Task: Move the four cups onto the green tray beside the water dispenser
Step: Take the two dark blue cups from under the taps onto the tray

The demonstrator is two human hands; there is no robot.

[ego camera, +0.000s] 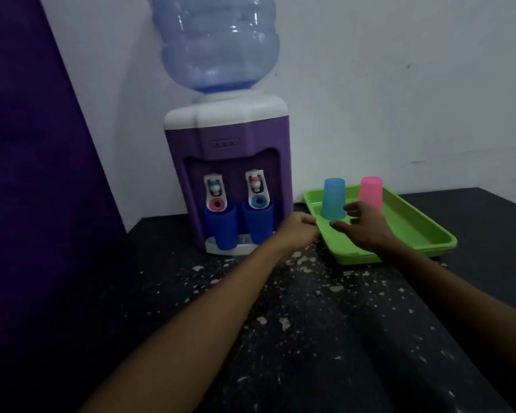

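A light blue cup and a pink cup stand upside down on the green tray, to the right of the purple water dispenser. Two dark blue cups stand on the dispenser's drip tray under the taps. My right hand hovers over the tray just in front of the light blue cup, fingers apart and holding nothing. My left hand rests at the tray's left rim with its fingers curled; I cannot tell whether it grips the rim.
The dispenser carries a large clear blue bottle and stands against a white wall. A purple panel rises at the left. The black tabletop is speckled with white flecks.
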